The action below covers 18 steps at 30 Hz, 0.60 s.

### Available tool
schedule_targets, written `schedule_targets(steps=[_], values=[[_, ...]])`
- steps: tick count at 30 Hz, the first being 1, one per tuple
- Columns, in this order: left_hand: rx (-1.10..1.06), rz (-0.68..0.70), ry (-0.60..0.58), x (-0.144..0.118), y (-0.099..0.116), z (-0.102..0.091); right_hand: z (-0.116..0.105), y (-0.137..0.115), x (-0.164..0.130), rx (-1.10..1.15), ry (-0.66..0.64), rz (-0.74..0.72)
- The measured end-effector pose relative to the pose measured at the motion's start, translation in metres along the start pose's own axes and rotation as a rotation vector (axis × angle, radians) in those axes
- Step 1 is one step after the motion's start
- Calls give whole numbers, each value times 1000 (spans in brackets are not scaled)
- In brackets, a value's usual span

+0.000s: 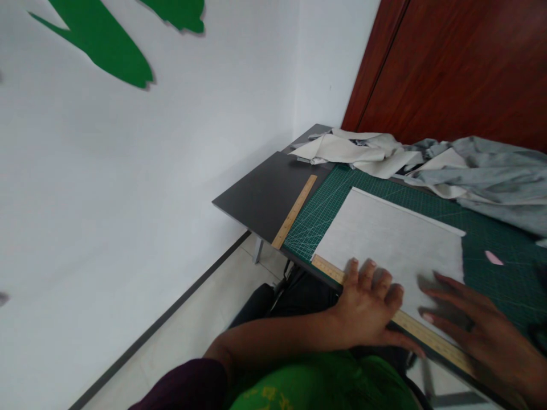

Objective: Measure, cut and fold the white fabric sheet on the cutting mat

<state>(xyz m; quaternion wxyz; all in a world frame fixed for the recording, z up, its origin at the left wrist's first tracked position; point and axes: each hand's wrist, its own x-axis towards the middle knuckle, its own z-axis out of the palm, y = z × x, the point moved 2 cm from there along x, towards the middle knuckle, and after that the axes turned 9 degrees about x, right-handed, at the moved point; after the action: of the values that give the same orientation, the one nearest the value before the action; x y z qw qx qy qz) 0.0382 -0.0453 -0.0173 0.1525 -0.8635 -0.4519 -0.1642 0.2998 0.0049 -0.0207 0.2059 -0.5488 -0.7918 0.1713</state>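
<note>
A white sheet of fabric [393,239] lies flat on the green cutting mat [329,219], its far edge folded over in a narrow strip. Along its near edge runs a wooden ruler [414,327]. My left hand [367,304] lies across this ruler, fingers stretched out over the fabric and thumb pointing right. To its right, my right hand [482,324] is over the fabric's near right corner with its fingers apart, slightly smeared; whether it touches the cloth I cannot tell. Neither hand grips anything.
A second wooden ruler [294,210] rests at the mat's left edge on the dark table [260,191]. Crumpled grey and white cloth [491,168] is heaped at the back. A small pink piece [494,258] lies right of the fabric. A white wall [171,171] borders the left.
</note>
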Motion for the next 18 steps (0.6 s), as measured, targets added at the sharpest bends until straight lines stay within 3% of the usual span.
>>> schedule_targets(steps=[5, 9, 13, 18], values=[[2, -5, -1, 0, -1, 0, -3, -4, 0, 44, -19, -6], [-9, 2, -4, 2, -4, -4, -14, -34, 0, 80, 16, 24], [-30, 4, -27, 6, -7, -8, -16, -68, 3, 232, -143, 108], [-60, 1, -39, 8, -9, -7, -5, -65, 4, 258, -249, 125]])
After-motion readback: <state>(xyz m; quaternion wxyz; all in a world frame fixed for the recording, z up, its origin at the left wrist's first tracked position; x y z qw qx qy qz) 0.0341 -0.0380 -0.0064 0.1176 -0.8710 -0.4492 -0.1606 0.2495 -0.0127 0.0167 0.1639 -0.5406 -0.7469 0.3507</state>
